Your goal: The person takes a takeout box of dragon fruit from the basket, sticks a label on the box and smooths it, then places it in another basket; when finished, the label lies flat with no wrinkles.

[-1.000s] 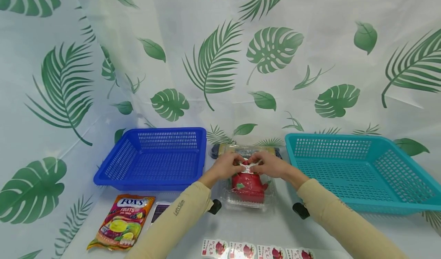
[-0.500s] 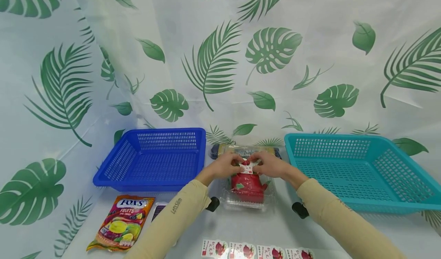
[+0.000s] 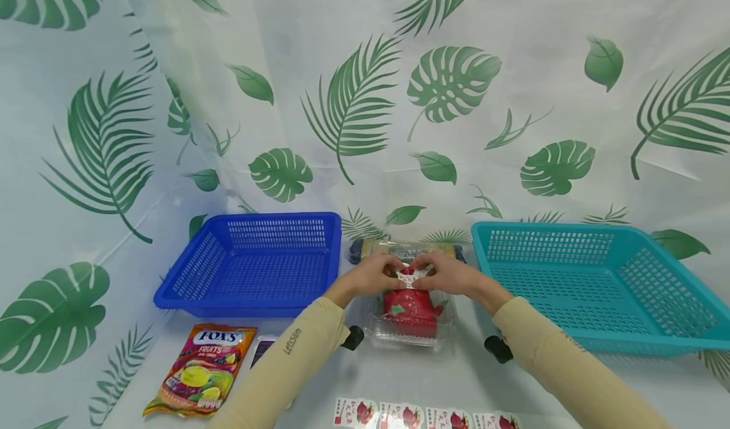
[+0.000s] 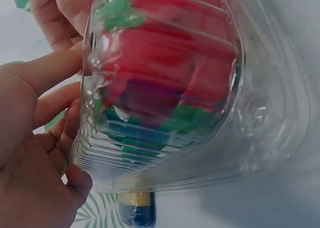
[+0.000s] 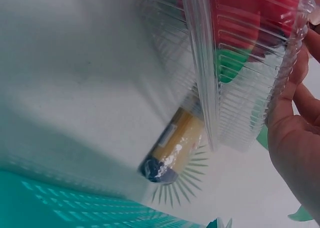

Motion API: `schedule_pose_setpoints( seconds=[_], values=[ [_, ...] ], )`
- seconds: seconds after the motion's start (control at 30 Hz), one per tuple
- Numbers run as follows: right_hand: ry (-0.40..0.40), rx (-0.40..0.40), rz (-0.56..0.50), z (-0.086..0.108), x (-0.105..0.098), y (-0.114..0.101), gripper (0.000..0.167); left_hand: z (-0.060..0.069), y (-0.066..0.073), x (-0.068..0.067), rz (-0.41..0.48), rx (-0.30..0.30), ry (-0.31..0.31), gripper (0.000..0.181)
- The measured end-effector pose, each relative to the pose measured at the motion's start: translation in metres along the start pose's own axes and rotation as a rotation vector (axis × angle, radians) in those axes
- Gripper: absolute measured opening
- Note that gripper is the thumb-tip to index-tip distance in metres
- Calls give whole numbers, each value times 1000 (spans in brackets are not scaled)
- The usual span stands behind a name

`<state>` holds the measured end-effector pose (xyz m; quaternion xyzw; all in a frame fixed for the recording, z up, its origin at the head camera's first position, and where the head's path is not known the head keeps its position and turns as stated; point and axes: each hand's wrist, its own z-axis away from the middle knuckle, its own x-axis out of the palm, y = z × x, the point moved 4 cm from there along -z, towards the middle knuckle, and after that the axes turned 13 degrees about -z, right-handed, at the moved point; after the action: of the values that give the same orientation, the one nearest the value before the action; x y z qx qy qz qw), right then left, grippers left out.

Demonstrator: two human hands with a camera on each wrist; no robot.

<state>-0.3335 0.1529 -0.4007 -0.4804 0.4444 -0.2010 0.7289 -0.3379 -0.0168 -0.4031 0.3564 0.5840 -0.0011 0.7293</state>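
Observation:
A clear plastic clamshell box stands on the table in the head view, with a red dragon fruit with green tips inside. On its lid is a small white label with red print. My left hand touches the label's left side, and my right hand touches its right side, thumbs on the label. Seen from the left wrist, the left hand lies against the lid with its thumb stretched out. From the right wrist, the fingers of the right hand rest along the lid; their tips are partly hidden.
A blue basket stands left and a teal basket right. Behind the box lies a yellow and dark-blue package. Front left are a Fox's candy bag and a purple pack. Several dragon fruit labels line the front.
The label, bunched between the fingers a second ago, lies flatter on the lid. Both thumbs have shifted slightly over it; the box stays in place.

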Motion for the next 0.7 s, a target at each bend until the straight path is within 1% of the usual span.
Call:
schedule_pose_setpoints(
  seconds=[0.1, 0.27, 0.33, 0.57, 0.7],
  values=[
    [-3, 5, -8, 0, 0, 0, 43, 0, 0, 0, -7, 3, -1, 34],
    [10, 21, 7, 0, -1, 1, 52, -1, 0, 2, -15, -9, 22, 32],
    [15, 23, 8, 1, -1, 2, 53, -1, 1, 3, -12, -14, 28, 31],
    [6, 1, -43, 1, 0, 2, 39, 0, 2, 3, 22, -14, 38, 22],
    [1, 0, -47, 1, 1, 2, 37, 0, 2, 2, 23, -19, 32, 24]
  ],
)
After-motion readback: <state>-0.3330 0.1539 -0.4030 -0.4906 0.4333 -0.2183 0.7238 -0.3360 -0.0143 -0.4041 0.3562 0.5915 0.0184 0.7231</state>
